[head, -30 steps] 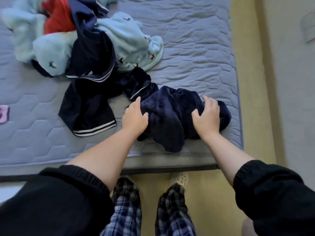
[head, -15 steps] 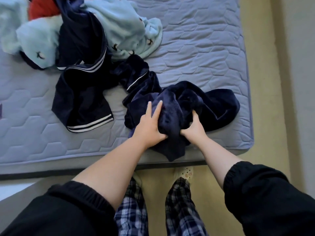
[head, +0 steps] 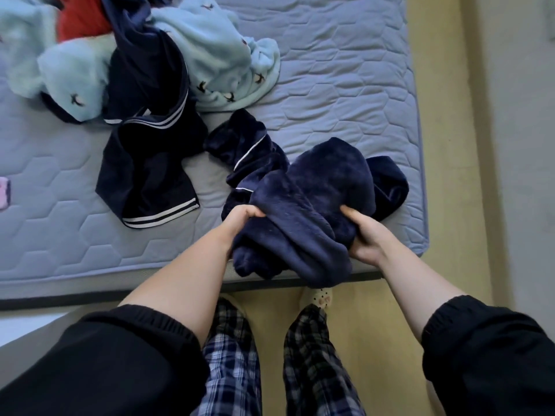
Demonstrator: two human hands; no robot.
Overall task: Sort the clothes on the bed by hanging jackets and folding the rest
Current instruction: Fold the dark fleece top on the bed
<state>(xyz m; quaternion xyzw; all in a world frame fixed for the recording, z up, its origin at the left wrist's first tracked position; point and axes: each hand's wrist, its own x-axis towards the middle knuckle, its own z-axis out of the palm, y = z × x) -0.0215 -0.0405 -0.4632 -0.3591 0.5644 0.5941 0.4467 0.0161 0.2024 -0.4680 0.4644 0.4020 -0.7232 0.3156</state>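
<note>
Sleeves, black with gathered cuffs, fill the lower corners, and both forearms are bare beyond them. Between the arms hang plaid trousers, with a spotted pale sock on the yellowish floor just short of the bed's edge.

At that near edge of the bed, both hands hold the navy fleece garment. The left grip has its fingers curled into a bunched fold on the garment's left side. The right grip clasps the right side, thumb on top and the fingers hidden under the cloth. A thick roll of the fleece droops between the hands and over the mattress edge. The rest of it lies crumpled on the quilted grey-blue cover, with a white-piped part trailing away to the upper left.

Just beside that trailing part, to the left, lies a dark garment with white stripes, spread loosely. Its upper part runs into the far pile, where it overlaps a light blue fleece with small dark motifs. A red garment shows at the top of the pile. A pink thing is cut off by the left border.
</note>
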